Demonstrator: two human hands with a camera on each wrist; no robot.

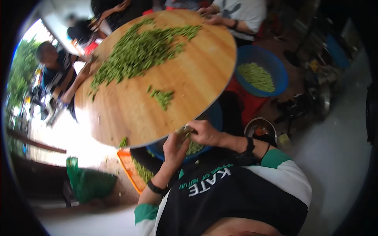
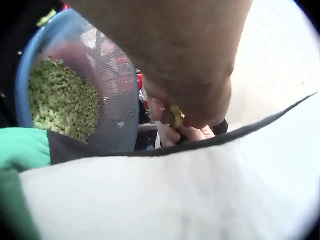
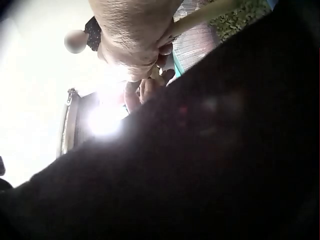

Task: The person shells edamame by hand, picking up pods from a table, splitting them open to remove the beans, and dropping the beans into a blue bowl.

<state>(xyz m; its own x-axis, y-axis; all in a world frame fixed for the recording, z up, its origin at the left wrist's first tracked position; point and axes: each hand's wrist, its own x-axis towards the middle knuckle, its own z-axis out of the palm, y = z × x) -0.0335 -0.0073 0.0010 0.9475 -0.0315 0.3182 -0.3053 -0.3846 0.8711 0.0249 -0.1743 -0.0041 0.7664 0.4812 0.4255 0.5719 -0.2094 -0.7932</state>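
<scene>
At the near edge of a round wooden table (image 1: 189, 94), my left hand (image 1: 174, 148) and right hand (image 1: 205, 133) meet, fingers curled in around a small green pod (image 1: 186, 132). In the left wrist view the pod (image 2: 177, 116), yellow-green, shows between the fingertips of both hands. Below them a blue basket (image 1: 215, 114) holds shelled pale green beans (image 1: 194, 148); the left wrist view shows the beans (image 2: 62, 100) too. A large heap of green pods (image 1: 138, 49) and a smaller pile (image 1: 162, 97) lie on the table.
Another blue basket (image 1: 282, 74) with beans stands at the right, a metal bowl (image 1: 260, 121) nearer. An orange basket (image 1: 128, 167) and a green plastic bag (image 1: 92, 185) are at the lower left. Several people are around the table, one person (image 1: 59, 74) at the left.
</scene>
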